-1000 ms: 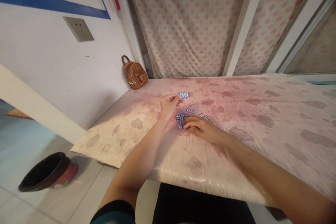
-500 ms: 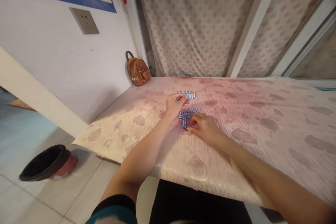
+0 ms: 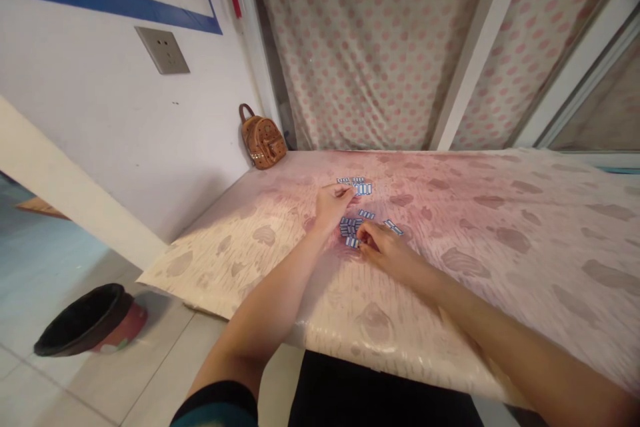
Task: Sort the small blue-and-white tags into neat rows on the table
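Note:
My left hand (image 3: 334,203) reaches over the table with thumb and finger pinched on a row of small white, blue-edged rectangular pieces (image 3: 363,189). Just beyond it lie short rows of similar pieces (image 3: 343,181). Closer to me is a pile of the pieces (image 3: 350,227), overlapping and at mixed angles. My right hand (image 3: 383,245) is at the pile's right edge, its fingers curled together; what they hold, if anything, is hidden. A slanted short row (image 3: 367,214) lies above the pile, and a few pieces (image 3: 393,227) lie just beyond my right hand.
A patterned pinkish cloth covers the table (image 3: 480,213). At its far left corner, a small brown backpack (image 3: 264,141) leans against the wall. A dark-rimmed bin (image 3: 117,327) stands on the floor at left. A dotted curtain (image 3: 380,47) hangs behind the table.
My right hand has shifted slightly at the pile, and pieces now show just beyond it. The pile looks more compact. My left hand keeps its pinch. The view has tilted slightly.

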`<state>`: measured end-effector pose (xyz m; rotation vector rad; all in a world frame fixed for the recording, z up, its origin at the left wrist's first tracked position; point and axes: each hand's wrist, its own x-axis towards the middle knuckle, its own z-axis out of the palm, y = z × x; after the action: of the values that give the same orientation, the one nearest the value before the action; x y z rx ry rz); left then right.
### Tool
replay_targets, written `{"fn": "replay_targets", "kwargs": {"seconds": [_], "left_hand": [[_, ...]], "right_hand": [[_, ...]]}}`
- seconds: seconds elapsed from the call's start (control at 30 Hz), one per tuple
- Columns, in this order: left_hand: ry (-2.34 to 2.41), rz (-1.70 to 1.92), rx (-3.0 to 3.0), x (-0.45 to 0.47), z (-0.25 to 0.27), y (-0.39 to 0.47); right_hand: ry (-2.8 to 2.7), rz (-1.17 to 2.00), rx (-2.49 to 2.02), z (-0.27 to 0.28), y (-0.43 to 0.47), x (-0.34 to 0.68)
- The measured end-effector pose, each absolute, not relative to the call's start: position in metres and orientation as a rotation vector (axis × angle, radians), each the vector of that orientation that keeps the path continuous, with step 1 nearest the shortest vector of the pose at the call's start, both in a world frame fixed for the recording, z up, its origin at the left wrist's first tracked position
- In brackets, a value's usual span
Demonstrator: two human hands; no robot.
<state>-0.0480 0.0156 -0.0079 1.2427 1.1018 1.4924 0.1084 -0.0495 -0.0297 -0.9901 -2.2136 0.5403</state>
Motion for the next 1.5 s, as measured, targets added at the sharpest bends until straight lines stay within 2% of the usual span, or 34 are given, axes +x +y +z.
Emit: {"fn": "replay_targets", "kwargs": {"seconds": [0.27,0.83,1.3,1.5], "left_hand": [[1.101,1.364,1.376,-0.039,-0.011,0.008],[1.036,1.177,1.593,-0.028,-0.023,0.003],[1.053,1.137,1.591,-0.025,-0.021,-0.001],[0.996,1.146,1.470,-0.023,-0.018,-0.001]], "right_hand": [[-1.799,0.355,-1.134,-0.021,-0.027,0.142],[-1.819,0.160,-1.409,-0.014,-0.023,0.157],[-1.854,0.229,-1.388,-0.014,-0.024,0.157],[-1.691,0.407,-1.387,-0.022,-0.018,0.158]]}}
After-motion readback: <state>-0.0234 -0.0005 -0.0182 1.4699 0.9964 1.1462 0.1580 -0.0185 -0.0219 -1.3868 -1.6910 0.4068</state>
